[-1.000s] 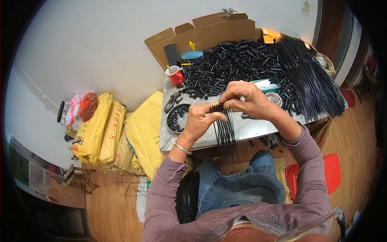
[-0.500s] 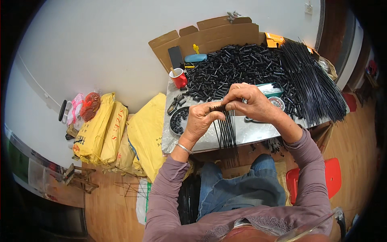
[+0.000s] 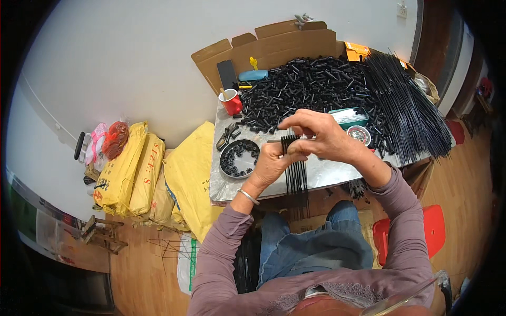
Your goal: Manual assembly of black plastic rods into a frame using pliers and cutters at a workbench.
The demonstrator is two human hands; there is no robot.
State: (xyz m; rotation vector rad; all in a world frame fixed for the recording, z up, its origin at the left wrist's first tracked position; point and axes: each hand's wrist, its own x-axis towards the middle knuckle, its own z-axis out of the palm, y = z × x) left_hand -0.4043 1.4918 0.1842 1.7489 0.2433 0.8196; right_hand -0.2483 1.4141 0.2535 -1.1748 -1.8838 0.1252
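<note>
A row of thin black rods (image 3: pixel 297 179) hangs side by side over the front edge of the table, their top ends between my hands. My left hand (image 3: pixel 269 164) is closed on the row near its top, from the left. From the right, my right hand (image 3: pixel 321 136) reaches round the same rods; its thumb lies across them, while the forefinger is lifted and curved above. The fingers behind the rods are partly hidden. Close to my left hand stands a round metal tin (image 3: pixel 223 167) holding small black pieces along its inside.
A large heap of black tubular parts (image 3: pixel 311 87) covers the table's back. Long black rods (image 3: pixel 406 105) lie at the right. Near them are a green box (image 3: pixel 363 119) and a small round dish (image 3: pixel 359 136). A red mug (image 3: pixel 231 104) stands left; yellow sacks (image 3: pixel 187 176) lean beside the table.
The rods have tipped more upright, with their tops showing between my hands. My right forefinger has lifted from the row, and my left hand has moved slightly right, uncovering more of the tin.
</note>
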